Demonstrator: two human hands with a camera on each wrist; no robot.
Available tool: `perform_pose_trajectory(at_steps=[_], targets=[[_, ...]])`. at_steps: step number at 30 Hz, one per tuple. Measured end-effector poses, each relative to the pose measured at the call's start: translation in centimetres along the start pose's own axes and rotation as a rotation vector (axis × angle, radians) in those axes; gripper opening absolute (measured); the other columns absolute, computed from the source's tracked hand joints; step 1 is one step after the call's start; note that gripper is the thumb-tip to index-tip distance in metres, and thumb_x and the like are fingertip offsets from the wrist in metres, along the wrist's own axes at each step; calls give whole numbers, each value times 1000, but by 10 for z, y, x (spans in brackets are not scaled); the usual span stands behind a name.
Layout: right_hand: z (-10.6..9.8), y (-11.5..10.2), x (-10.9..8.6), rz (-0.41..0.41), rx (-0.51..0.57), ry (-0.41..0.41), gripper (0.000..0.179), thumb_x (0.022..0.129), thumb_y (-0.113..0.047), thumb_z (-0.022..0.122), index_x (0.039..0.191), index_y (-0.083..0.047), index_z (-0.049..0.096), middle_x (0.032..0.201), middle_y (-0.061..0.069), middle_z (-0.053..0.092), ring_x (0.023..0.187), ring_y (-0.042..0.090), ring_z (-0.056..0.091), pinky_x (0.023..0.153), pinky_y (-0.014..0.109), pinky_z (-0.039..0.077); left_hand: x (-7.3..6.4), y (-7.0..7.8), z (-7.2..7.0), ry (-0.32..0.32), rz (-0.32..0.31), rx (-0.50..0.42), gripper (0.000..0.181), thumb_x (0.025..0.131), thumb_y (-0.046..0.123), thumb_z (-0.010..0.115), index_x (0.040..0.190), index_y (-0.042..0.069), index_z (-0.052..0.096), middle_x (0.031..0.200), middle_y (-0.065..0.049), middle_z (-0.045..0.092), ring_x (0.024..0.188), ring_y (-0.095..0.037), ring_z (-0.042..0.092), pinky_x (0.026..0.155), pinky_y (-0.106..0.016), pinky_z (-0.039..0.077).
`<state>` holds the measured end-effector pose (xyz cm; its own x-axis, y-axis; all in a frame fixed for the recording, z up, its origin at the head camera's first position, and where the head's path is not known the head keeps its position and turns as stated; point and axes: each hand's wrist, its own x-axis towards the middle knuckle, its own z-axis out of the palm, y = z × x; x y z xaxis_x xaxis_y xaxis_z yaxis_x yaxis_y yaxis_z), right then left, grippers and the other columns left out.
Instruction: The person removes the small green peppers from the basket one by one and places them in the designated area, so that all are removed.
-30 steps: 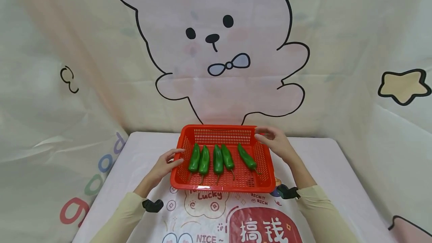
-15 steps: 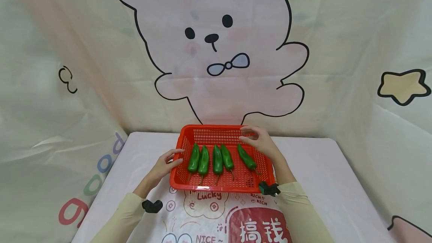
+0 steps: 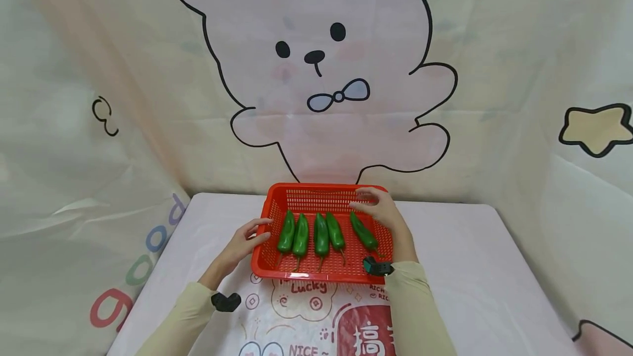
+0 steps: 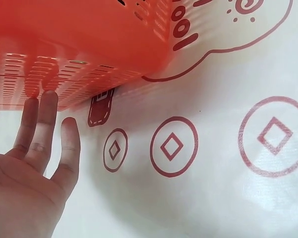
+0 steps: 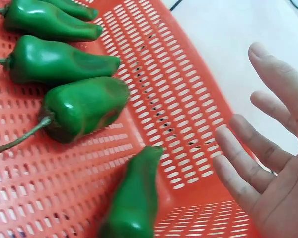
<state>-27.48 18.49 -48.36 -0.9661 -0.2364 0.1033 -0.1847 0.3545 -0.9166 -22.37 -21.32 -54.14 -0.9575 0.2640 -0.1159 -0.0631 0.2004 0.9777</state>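
Red plastic basket (image 3: 316,276) on the table (image 3: 460,268), left hand (image 3: 244,242) at its side, fingers parted; right hand (image 3: 381,209), fingers spread, has swung inward over it, seemingly bringing the rightmost green chili pepper (image 3: 364,232) inside within reach.

Pale cartoon backdrop (image 3: 376,136), white-covered table (image 3: 470,268)

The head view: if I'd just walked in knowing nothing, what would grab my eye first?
Probably the bright red basket at the far side of the white table, with five green peppers lying in it. Next, the large cartoon animal on the backdrop behind it. Then the two hands: the left hand at the basket's left side, the right hand by its far right corner.
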Motion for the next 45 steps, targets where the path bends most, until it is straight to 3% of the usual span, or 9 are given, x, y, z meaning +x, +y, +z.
perform_pose_trajectory(at_steps=[9,19,38,45], targets=[[16,14,4,130,39,104,57,89,-21,81,137,1,59,138,23,55,126,42,51,99,55,47,1,0,0,4,-5,-1,45,100,20,67,144,15,55,146,-23,48,120,-42,58,85,-45,58],[33,31,2,250,27,152,61,87,-24,84,138,-2,59,137,25,55,124,40,52,97,53,48,1,-1,4,21,-8,8,47,99,20,68,144,16,55,148,-19,48,122,-41,57,87,-45,57],[40,45,17,206,6,167,54,83,-16,87,128,3,65,127,24,62,116,39,58,96,52,50,0,-3,3,12,-8,-16,47,100,20,68,145,16,54,149,-19,47,121,-40,57,86,-45,58],[45,50,12,148,-52,179,51,79,-18,90,120,4,69,118,20,67,110,39,58,91,50,51,-1,-1,3,17,-13,-11,48,99,21,68,145,16,54,148,-20,47,121,-39,58,87,-44,57]])
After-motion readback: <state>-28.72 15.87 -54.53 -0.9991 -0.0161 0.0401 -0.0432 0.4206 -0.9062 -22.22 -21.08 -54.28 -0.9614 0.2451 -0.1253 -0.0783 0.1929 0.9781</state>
